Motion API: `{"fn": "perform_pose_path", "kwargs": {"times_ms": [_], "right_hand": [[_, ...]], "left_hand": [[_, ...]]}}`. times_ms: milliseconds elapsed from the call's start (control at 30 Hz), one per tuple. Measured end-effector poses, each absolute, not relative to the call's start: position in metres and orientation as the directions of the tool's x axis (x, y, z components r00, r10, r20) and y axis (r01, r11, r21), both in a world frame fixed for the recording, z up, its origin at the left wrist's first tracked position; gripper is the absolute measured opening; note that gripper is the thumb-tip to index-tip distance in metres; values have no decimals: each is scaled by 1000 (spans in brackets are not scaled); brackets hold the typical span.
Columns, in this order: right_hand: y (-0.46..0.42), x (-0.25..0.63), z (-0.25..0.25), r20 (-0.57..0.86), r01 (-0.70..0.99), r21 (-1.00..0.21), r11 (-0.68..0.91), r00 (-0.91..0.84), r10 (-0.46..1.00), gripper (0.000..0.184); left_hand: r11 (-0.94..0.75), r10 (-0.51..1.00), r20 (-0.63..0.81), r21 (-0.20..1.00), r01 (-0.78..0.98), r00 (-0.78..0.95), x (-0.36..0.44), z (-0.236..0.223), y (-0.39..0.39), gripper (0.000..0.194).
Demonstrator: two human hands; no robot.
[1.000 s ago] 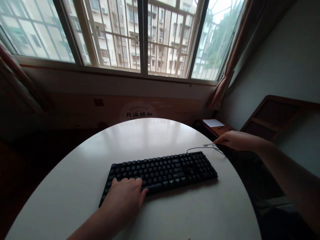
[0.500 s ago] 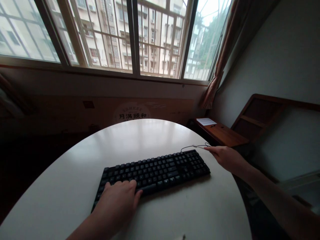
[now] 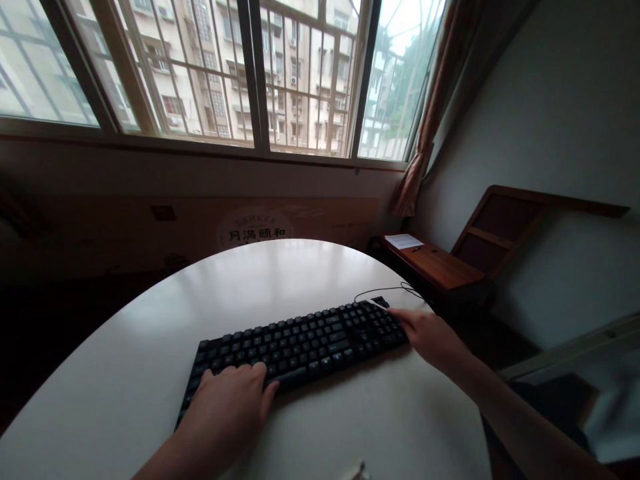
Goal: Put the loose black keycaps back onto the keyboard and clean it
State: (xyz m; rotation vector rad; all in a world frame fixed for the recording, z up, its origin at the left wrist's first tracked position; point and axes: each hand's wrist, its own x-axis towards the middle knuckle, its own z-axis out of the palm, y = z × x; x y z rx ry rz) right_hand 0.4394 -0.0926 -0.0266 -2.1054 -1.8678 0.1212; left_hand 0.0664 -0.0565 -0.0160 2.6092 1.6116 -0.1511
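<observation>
A black keyboard (image 3: 310, 343) lies at a slant on the white round table. Over its near left part rests my left hand (image 3: 227, 407), fingers bent onto the keys and thumb at the front edge, gripping it. My right hand (image 3: 425, 333) is closed in a pinch on a thin white cotton swab (image 3: 379, 305). The swab's tip is over the keyboard's far right corner, by the number pad; whether it touches is too small to tell. A thin black cable (image 3: 383, 289) runs from the keyboard's back edge towards the table's right edge.
The white table (image 3: 125, 353) has a curved edge. A small pale item with a dark tip (image 3: 361, 470) is cut off at the bottom. A wooden bench (image 3: 445, 263) with paper (image 3: 404, 241) stands at the right, below a curtain (image 3: 417, 167) and barred windows.
My right hand has moved left and slightly down, bringing the cotton swab from beyond the cable to the keyboard's far right corner. My left hand stays on the keyboard. The view has shifted slightly.
</observation>
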Motion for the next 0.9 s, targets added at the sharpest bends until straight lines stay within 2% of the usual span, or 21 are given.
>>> {"fn": "perform_pose_path", "kwargs": {"times_ms": [133, 267, 367, 433, 467, 533, 667, 900], "right_hand": [[-95, 458, -33, 125, 936, -243, -256, 291, 948, 41], [-96, 481, -45, 147, 880, -427, -207, 294, 944, 42], [-93, 480, -51, 138, 828, -538, -160, 274, 952, 43], [-91, 475, -53, 133, 811, -564, -154, 274, 952, 43], [-91, 473, -53, 132, 806, -571, -154, 276, 952, 43], [-92, 470, -54, 129, 798, -583, -152, 276, 953, 42], [-111, 470, -55, 101, 794, -587, -159, 266, 959, 43], [-192, 478, -45, -46, 837, -486, -251, 263, 964, 42]], "left_hand": [[-446, 887, -125, 11, 895, 444, 65, -18, -56, 38], [-449, 887, -121, -3, 894, 445, 65, -13, -57, 40], [-475, 876, 65, -48, 879, 477, 65, -13, -49, 41], [-513, 826, 227, -77, 855, 516, 64, -21, -39, 51], [-538, 802, 259, -78, 839, 538, 63, -27, -33, 59], [-599, 777, 210, -44, 799, 594, 61, -42, -22, 68], [-615, 783, 130, 15, 788, 608, 60, -61, -12, 67], [-600, 797, 85, 2, 800, 598, 63, -54, -14, 68]]}}
